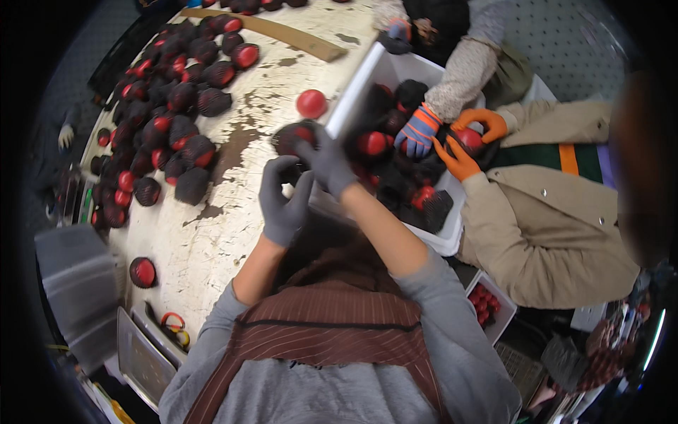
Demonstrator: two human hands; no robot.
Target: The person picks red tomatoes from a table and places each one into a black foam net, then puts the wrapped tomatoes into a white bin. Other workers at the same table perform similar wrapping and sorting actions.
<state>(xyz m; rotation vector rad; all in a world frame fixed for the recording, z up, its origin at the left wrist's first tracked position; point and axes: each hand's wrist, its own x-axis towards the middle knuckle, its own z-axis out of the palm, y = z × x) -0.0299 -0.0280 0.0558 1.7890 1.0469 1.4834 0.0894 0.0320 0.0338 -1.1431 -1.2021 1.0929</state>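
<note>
My left hand (283,199), in a grey glove, is curled with thumb and fingers apart above the worn white table (228,233); nothing shows in it. My right hand (328,159), also grey-gloved and blurred, reaches over the near-left edge of a white foam box (450,244). Its fingertips overlap a round red fruit in a black net sleeve (292,139); whether they grip it is unclear. A bare red fruit (311,104) lies just beyond. The box holds several red fruits in black net sleeves (372,143).
Many netted red fruits (159,124) are heaped at the left, and one (143,272) lies nearer. A wooden strip (275,34) lies at the far side. Co-workers' orange-gloved hands (463,159) and a blue-orange gloved hand (419,131) are at the box. Clear plastic containers (79,291) stand left.
</note>
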